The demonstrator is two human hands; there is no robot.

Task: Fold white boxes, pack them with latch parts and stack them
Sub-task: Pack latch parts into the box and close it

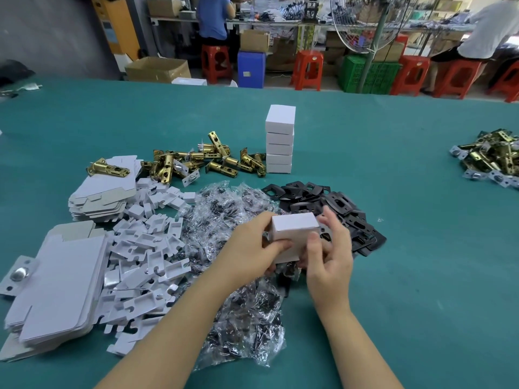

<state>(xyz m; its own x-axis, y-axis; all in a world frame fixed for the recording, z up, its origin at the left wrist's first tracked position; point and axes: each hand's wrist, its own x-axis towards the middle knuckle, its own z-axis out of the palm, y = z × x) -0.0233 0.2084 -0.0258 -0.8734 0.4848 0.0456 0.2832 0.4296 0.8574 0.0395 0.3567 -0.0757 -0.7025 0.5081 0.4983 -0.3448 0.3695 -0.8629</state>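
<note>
White box [295, 226] sits between your two hands, raised above the heap of clear plastic packets [224, 248] near the middle of the green tabletop [421, 220]. Ordered by size from here down.

Tabletop: green cover, carries everything listed below.

Flat box blanks [59, 290]: a large pile at near left, unfolded, white face up; a second pile [98, 197] lies behind it with one brass latch [108, 167] resting on top.

Clear plastic packets: wide heap at centre, dark small parts inside; contents too small to identify.

White card inserts [146, 248]: loose scatter between the blanks and the packets.

Black plates [337, 209]: pile to the right of the packets, partly behind your right hand.

Brass latches [202, 161]: loose group behind the inserts; a separate heap [491, 158] lies well apart at far right.

Stack of closed white boxes [279, 141]: five high, upright, just beside the right end of the brass latch group.

Left hand [252, 248]: your fingers curl round the box's left end, thumb across its near face.

Right hand [328, 254]: your thumb presses the near right face, fingers reach behind the right end; it grips the box.
</note>
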